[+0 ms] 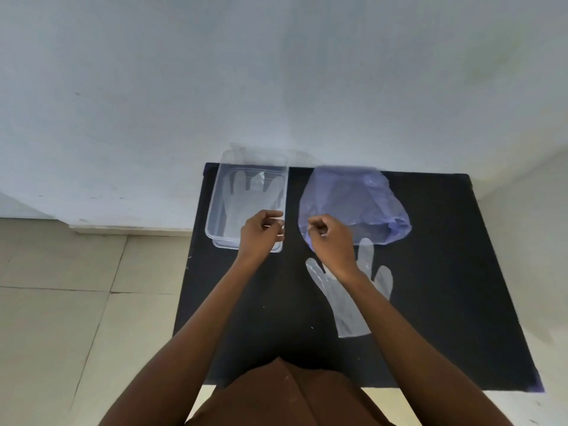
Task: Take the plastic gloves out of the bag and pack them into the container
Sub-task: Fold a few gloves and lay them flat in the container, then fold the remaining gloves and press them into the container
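Observation:
A clear plastic container [215, 210] stands at the back left of the black table [445, 287]. One clear plastic glove [246, 195] lies flat inside it, fingers pointing away from me. My left hand [261, 233] hovers over the container's near right corner, its fingers curled on the cuff end of that glove. To the right lies a translucent purple bag [362, 201]. My right hand [330, 241] pinches the bag's near left edge. A second clear glove [347, 305] lies flat on the table under my right forearm.
The table stands against a pale wall [276, 72]. Beige floor tiles [61, 302] lie to the left. My brown clothing [292, 401] fills the bottom of the view at the table's near edge.

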Demonstrator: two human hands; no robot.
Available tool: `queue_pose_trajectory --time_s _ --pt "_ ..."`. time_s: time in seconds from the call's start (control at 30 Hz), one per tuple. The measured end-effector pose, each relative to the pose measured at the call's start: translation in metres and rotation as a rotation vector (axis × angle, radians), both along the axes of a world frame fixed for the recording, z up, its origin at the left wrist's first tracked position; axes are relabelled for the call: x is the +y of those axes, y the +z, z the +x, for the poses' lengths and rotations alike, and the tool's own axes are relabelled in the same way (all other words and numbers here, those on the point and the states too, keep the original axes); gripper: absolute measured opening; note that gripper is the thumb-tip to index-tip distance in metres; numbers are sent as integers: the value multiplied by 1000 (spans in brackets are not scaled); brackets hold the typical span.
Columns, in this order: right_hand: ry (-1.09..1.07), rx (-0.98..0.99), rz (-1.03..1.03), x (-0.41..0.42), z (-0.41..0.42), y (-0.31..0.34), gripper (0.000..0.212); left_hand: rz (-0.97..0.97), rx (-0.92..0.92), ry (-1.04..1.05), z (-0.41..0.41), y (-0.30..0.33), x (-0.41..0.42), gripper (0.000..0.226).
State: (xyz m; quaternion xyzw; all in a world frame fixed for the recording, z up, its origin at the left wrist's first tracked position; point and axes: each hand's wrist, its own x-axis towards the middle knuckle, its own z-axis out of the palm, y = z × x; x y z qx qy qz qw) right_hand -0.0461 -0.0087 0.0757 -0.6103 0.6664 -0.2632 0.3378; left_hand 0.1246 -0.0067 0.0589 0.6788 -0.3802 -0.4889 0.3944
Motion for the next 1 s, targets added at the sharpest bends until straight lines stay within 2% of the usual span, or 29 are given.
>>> queue_pose_trajectory --time_s 0.07,0.13,0.27,0.43,0.5,0.6,0.73,0.8,0.87,0.93,1.0 --pt "-12 -9 70 21 -29 -2 18 -11 25 3 -24 -2 19 16" --pt "-38 23 107 42 -57 -7 14 -1 57 -1 -46 -7 35 15" --pt "-66 87 175 76 -106 -30 6 118 85 -48 -81 -29 59 14" --pt "-133 147 353 104 -156 -61 7 340 -65 -135 -112 -63 88 14" --pt "-155 194 367 112 -168 -68 2 417 -106 -165 -121 -70 98 8" --pt "-160 220 376 120 -183 -78 9 459 -159 -154 -135 -77 109 13" --pt "-166 179 420 119 -189 -82 15 443 -228 -207 -156 -77 123 37" --pt "-178 123 461 116 -191 -83 17 413 -325 -280 -166 -79 129 44" --pt "-195 71 490 115 -193 -88 19 387 -358 -311 -173 -80 133 39" --pt "-219 15 510 115 -195 -88 22 376 -326 -290 -176 -80 135 28" --pt "-275 -74 526 115 -196 -81 24 389 -294 -246 -176 -78 134 28"
